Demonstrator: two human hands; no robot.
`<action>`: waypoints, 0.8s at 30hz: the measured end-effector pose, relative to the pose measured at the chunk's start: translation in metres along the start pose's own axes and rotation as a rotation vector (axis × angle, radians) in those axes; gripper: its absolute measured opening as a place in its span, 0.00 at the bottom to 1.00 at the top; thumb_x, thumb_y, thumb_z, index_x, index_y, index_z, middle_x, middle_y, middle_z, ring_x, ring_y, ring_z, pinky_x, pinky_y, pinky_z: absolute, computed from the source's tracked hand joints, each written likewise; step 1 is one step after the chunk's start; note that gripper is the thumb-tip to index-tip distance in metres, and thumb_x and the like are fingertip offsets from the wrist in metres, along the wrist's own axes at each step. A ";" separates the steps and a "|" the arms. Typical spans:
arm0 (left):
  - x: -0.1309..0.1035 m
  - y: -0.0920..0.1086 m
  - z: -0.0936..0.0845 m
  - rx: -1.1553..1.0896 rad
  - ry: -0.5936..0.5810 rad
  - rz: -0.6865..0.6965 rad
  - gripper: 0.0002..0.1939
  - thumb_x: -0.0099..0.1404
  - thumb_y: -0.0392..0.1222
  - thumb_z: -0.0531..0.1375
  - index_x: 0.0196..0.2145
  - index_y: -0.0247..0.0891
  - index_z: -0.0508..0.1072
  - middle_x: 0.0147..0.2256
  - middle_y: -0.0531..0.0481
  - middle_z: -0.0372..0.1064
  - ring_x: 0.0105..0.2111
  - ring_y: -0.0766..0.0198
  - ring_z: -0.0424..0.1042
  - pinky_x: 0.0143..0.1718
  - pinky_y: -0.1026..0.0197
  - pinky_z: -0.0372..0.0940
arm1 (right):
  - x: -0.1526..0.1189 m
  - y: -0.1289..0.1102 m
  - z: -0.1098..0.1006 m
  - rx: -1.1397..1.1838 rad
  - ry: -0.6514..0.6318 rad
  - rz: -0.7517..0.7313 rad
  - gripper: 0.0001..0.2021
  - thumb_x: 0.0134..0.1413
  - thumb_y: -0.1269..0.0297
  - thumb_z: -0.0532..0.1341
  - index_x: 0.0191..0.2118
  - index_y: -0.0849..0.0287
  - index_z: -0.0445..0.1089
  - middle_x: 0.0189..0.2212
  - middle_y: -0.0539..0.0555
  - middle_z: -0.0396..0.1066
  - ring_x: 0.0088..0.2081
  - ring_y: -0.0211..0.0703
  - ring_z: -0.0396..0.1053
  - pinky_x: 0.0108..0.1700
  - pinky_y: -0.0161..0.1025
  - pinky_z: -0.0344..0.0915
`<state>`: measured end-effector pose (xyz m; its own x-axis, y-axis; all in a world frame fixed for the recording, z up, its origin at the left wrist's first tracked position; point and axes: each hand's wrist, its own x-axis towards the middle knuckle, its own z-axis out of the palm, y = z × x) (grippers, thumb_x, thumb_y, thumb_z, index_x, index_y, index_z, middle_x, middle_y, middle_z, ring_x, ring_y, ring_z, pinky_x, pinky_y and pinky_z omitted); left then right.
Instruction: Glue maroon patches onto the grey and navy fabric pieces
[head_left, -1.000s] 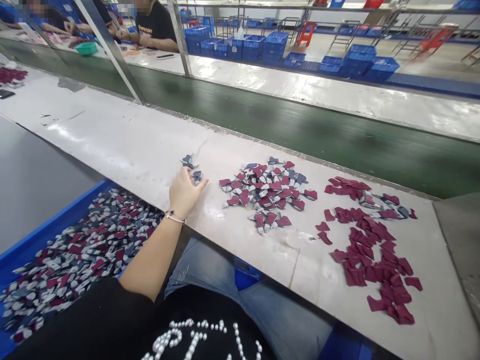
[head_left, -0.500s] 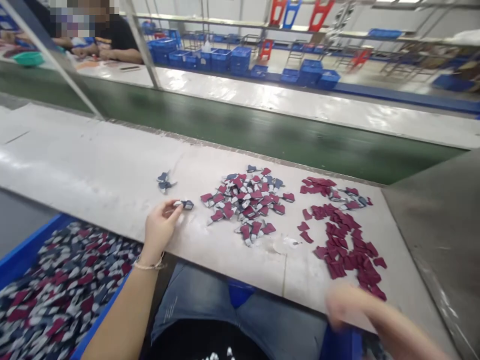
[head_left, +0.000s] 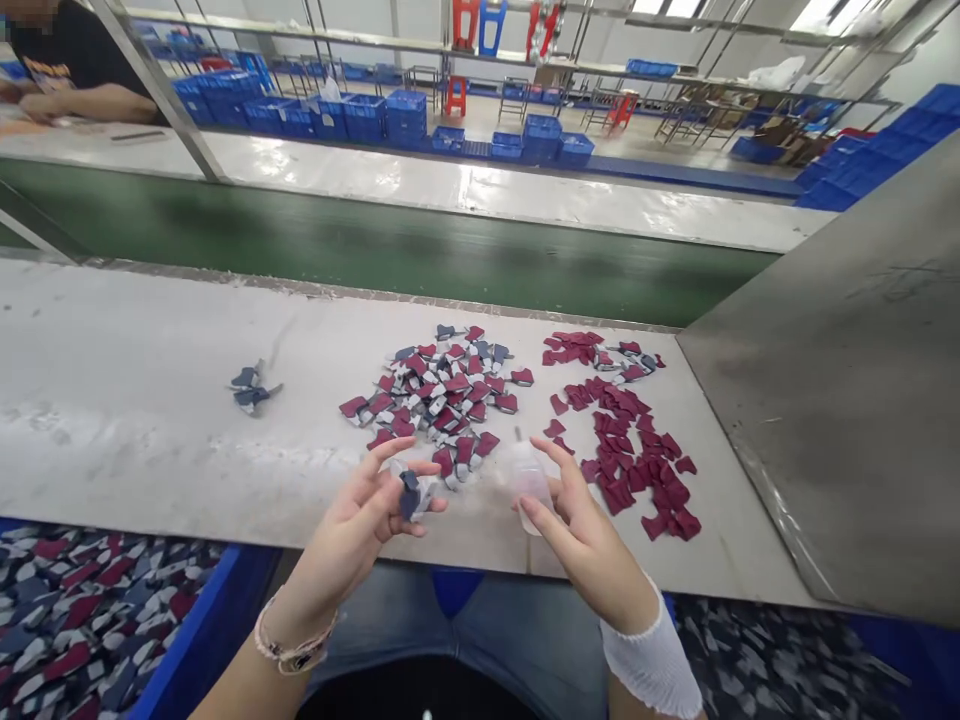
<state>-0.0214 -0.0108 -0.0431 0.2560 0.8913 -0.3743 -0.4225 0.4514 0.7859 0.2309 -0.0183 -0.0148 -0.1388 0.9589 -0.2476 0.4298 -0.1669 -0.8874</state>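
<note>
One navy piece (head_left: 409,495), between left hand's fingers (head_left: 388,492)

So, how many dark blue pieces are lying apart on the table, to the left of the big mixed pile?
2. The far piece lies slightly behind; the near piece is close in front of it. Another could be hidden underneath.

The pale worktop (head_left: 150,450) is strewn with a central heap of maroon, grey and navy pieces (head_left: 450,385). Two navy-and-grey pieces (head_left: 251,388) are set well apart leftward; loose maroon pieces (head_left: 619,440) are scattered on the right.
</note>
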 end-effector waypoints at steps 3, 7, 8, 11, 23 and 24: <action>-0.006 -0.007 0.020 0.092 -0.101 -0.031 0.36 0.56 0.37 0.72 0.58 0.53 0.62 0.51 0.48 0.67 0.43 0.58 0.77 0.39 0.63 0.74 | -0.021 -0.013 -0.010 0.059 0.014 0.003 0.20 0.67 0.56 0.56 0.61 0.50 0.56 0.40 0.52 0.74 0.39 0.45 0.73 0.40 0.39 0.70; -0.010 -0.013 0.033 0.201 -0.149 -0.062 0.33 0.59 0.36 0.68 0.57 0.54 0.60 0.49 0.50 0.65 0.45 0.58 0.76 0.43 0.62 0.73 | -0.041 -0.023 -0.027 0.136 0.051 -0.093 0.12 0.56 0.63 0.67 0.46 0.49 0.74 0.43 0.51 0.73 0.40 0.42 0.72 0.40 0.33 0.69; -0.011 -0.013 0.034 0.239 -0.153 -0.057 0.32 0.60 0.37 0.68 0.57 0.53 0.60 0.48 0.50 0.65 0.43 0.60 0.76 0.42 0.62 0.73 | -0.044 -0.025 -0.030 0.184 0.050 -0.066 0.14 0.52 0.64 0.70 0.45 0.48 0.75 0.39 0.50 0.73 0.37 0.41 0.72 0.38 0.31 0.69; -0.013 -0.014 0.038 0.392 -0.169 -0.030 0.31 0.61 0.38 0.67 0.58 0.51 0.59 0.45 0.51 0.67 0.34 0.65 0.75 0.36 0.63 0.72 | -0.049 -0.030 -0.032 0.366 -0.026 0.031 0.16 0.45 0.62 0.73 0.42 0.52 0.74 0.32 0.50 0.73 0.30 0.38 0.69 0.31 0.31 0.65; -0.011 -0.023 0.045 0.774 -0.221 0.233 0.28 0.59 0.33 0.64 0.53 0.48 0.58 0.37 0.54 0.74 0.28 0.68 0.71 0.31 0.65 0.68 | -0.030 -0.028 -0.019 0.520 -0.183 -0.160 0.18 0.51 0.45 0.67 0.33 0.55 0.67 0.22 0.47 0.63 0.20 0.36 0.57 0.22 0.34 0.52; -0.011 -0.023 0.044 0.768 -0.226 0.237 0.28 0.59 0.34 0.64 0.53 0.48 0.59 0.36 0.55 0.74 0.28 0.68 0.71 0.30 0.65 0.67 | -0.028 -0.030 -0.020 0.501 -0.195 -0.141 0.19 0.50 0.45 0.68 0.36 0.55 0.71 0.23 0.48 0.66 0.21 0.37 0.61 0.22 0.34 0.56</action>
<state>0.0237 -0.0328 -0.0354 0.4378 0.8920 -0.1130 0.2021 0.0248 0.9791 0.2400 -0.0355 0.0271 -0.3476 0.9274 -0.1382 -0.0756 -0.1746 -0.9817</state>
